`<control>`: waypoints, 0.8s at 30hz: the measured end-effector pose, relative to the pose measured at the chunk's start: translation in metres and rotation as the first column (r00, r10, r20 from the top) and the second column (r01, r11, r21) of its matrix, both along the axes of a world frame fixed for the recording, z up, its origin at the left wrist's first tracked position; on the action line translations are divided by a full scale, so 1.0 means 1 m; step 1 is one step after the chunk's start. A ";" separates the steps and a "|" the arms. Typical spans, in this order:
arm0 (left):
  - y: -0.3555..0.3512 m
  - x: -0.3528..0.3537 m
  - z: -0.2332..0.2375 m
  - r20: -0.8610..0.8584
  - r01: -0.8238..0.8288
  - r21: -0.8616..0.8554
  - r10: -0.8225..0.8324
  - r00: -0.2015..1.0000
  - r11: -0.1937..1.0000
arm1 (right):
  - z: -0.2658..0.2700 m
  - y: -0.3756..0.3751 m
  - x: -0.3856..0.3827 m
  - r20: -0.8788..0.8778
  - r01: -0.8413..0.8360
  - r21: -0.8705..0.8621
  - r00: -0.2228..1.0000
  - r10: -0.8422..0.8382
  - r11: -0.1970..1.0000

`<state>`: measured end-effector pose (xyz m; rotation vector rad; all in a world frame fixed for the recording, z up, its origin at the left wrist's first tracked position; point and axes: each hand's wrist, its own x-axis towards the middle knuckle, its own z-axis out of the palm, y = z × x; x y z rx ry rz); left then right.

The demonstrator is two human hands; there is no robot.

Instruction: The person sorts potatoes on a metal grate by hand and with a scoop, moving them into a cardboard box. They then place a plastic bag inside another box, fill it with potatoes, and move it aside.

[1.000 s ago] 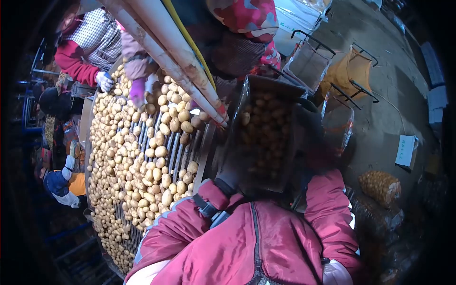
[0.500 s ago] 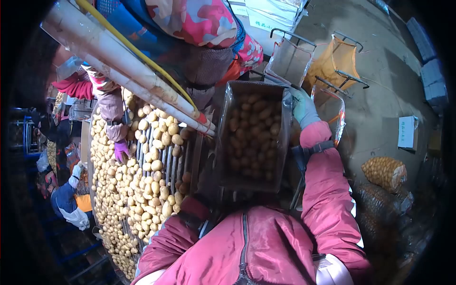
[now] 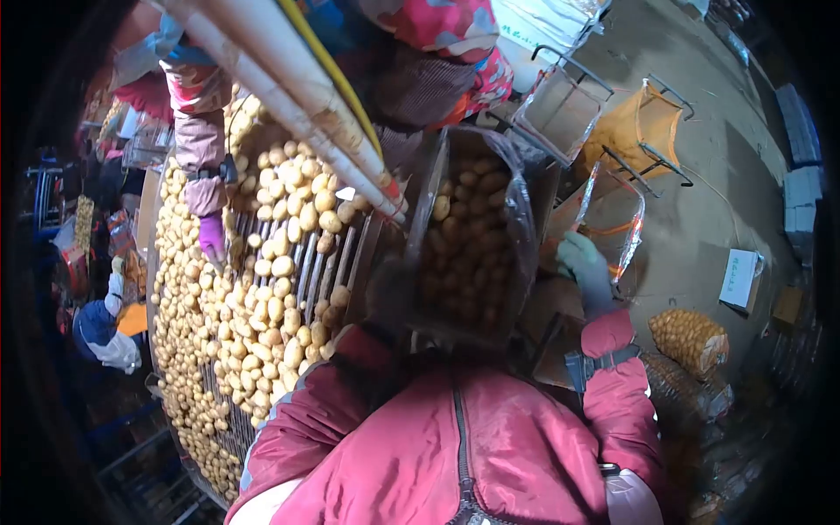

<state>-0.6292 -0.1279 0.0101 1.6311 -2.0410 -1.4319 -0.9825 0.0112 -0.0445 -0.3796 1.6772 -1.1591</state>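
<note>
A cardboard box [image 3: 418, 229] lined with clear plastic stands in front of me, with many potatoes [image 3: 477, 254] inside. The plastic liner [image 3: 522, 210] sticks up loosely along its right side. My right hand [image 3: 582, 258], in a pale green glove, is to the right of the box and apart from it. Its fingers are loosely spread near a wire-framed bag [image 3: 626, 227], with nothing visible in them. My left hand [image 3: 389, 289] is in deep shadow by the box's left side, so its fingers cannot be made out.
Potatoes cover a roller conveyor [image 3: 328, 271] on my left, where a co-worker's purple-gloved hand [image 3: 212, 236] reaches in. White pipes [image 3: 306, 114] slant overhead. An orange bag on a frame [image 3: 634, 131], a full net sack of potatoes [image 3: 689, 341] and a carton [image 3: 740, 278] stand at right.
My right hand has left the box's upper right edge and moved down and right. The liner now stands up more along that side. The view has shifted slightly.
</note>
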 end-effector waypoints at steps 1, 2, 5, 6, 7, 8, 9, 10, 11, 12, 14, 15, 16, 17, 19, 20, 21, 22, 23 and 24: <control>0.013 -0.006 -0.009 -0.008 0.138 -0.206 -0.142 0.990 0.969 | -0.017 0.016 0.008 -0.084 0.033 0.003 0.996 -0.033 0.999; 0.025 -0.015 -0.007 0.006 0.122 -0.173 -0.123 0.992 0.977 | -0.012 0.023 0.023 -0.067 0.013 0.035 0.998 -0.011 0.999; 0.032 -0.029 0.007 -0.328 0.112 -0.125 -0.148 0.933 0.986 | -0.029 0.040 0.052 -0.481 -0.477 0.150 0.730 0.485 0.866; 0.028 -0.021 0.017 -0.354 0.115 -0.103 -0.144 0.924 0.988 | -0.045 0.043 0.059 -0.479 -0.479 0.150 0.730 0.487 0.865; 0.025 -0.012 0.022 -0.340 0.107 -0.089 -0.131 0.931 0.990 | -0.059 0.046 0.066 -0.455 -0.416 0.257 0.744 0.489 0.872; 0.027 -0.001 0.020 -0.285 0.096 -0.137 -0.132 0.950 0.986 | -0.065 0.048 0.071 -0.430 -0.348 0.363 0.760 0.487 0.864; 0.030 0.011 0.014 -0.189 0.092 -0.221 -0.135 0.973 0.971 | -0.060 0.048 0.071 -0.429 -0.345 0.357 0.765 0.480 0.868; 0.036 0.021 0.005 -0.089 0.097 -0.315 -0.131 0.987 0.944 | -0.053 0.048 0.067 -0.490 -0.602 0.486 0.412 0.768 0.633; 0.039 0.030 -0.004 -0.001 0.110 -0.404 -0.120 0.993 0.908 | -0.048 0.047 0.064 -0.471 -0.713 0.630 -0.035 0.882 0.308; 0.040 0.036 -0.010 0.060 0.114 -0.466 -0.098 0.993 0.877 | -0.052 0.052 0.066 -0.476 -0.712 0.628 -0.032 0.879 0.315; 0.025 0.051 -0.014 0.238 0.188 -0.163 -0.146 0.960 0.969 | -0.066 0.065 0.071 -0.210 -0.455 0.157 0.852 0.480 0.877; 0.019 0.055 -0.015 0.388 0.186 0.170 -0.239 0.890 0.968 | -0.018 0.038 0.070 -0.159 -0.527 0.239 0.807 0.568 0.816; 0.014 0.056 -0.014 0.386 0.193 0.168 -0.244 0.890 0.967 | 0.035 0.009 0.069 -0.103 -0.601 0.312 0.748 0.655 0.736; 0.006 0.053 -0.011 0.532 0.316 0.196 -0.372 0.761 0.928 | 0.090 -0.021 0.069 -0.043 -0.672 0.372 0.677 0.735 0.641; -0.007 0.036 0.002 0.650 0.444 0.237 -0.480 0.589 0.864 | 0.045 -0.025 0.079 0.016 -0.596 0.239 0.792 0.611 0.766; -0.012 0.023 0.018 0.576 0.438 0.166 -0.447 0.684 0.884 | 0.016 -0.026 0.086 0.102 -0.496 0.108 0.868 0.487 0.862; -0.014 0.013 0.026 0.491 0.422 0.103 -0.415 0.766 0.901 | -0.010 -0.031 0.094 0.100 -0.481 0.112 0.876 0.472 0.869; -0.007 0.000 0.014 0.487 0.435 0.103 -0.426 0.762 0.895 | -0.035 -0.038 0.103 -0.182 -0.487 -0.026 0.861 0.475 0.873; 0.006 -0.020 -0.006 0.079 0.448 -0.097 -0.442 0.894 0.889 | -0.046 -0.047 0.107 -0.451 -0.521 -0.154 0.793 0.409 0.839; 0.010 -0.032 -0.017 -0.345 0.365 -0.278 -0.447 0.825 0.888 | -0.044 -0.057 0.106 -0.454 -0.518 -0.154 0.793 0.405 0.842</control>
